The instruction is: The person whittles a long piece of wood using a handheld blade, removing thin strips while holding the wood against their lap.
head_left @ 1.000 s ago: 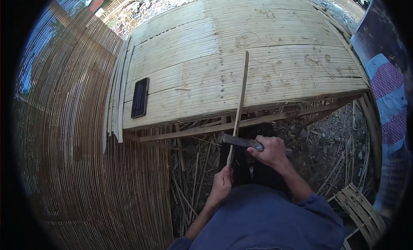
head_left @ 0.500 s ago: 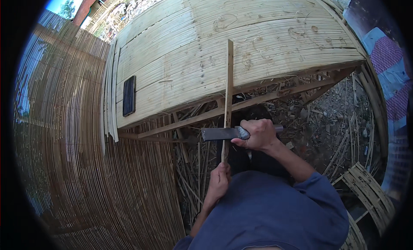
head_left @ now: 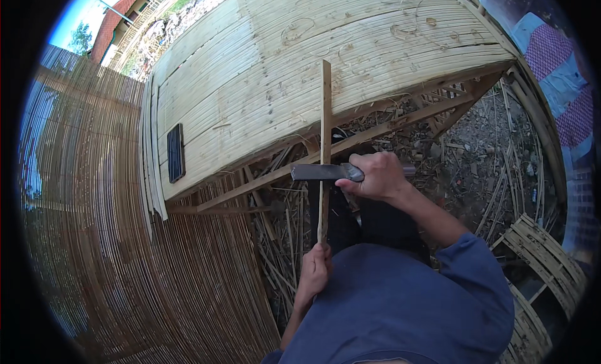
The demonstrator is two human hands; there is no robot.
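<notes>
A long, narrow bamboo strip [head_left: 326, 113] points away from me, its far end over the slatted bamboo table [head_left: 238, 101]. Its near end sits in my left hand [head_left: 315, 270], which is closed round it close to my body. My right hand [head_left: 379, 177] is wrapped round the handle of a broad-bladed knife [head_left: 316, 172]. The dark blade lies crosswise over the strip, pointing left, and seems to touch it. Part of the handle is hidden in my fist; its end sticks out on the right.
A dark phone [head_left: 176, 152] rests on the table's left part. A bamboo screen [head_left: 188, 270] stands along the left. Split bamboo pieces and debris litter the ground [head_left: 472, 170] below the table. Slatted bamboo panels [head_left: 544, 257] lie at lower right, near a patterned cloth [head_left: 557, 82].
The blade and my right hand have moved farther up the strip, away from my left hand. My left hand keeps its hold on the near end. The view has shifted slightly.
</notes>
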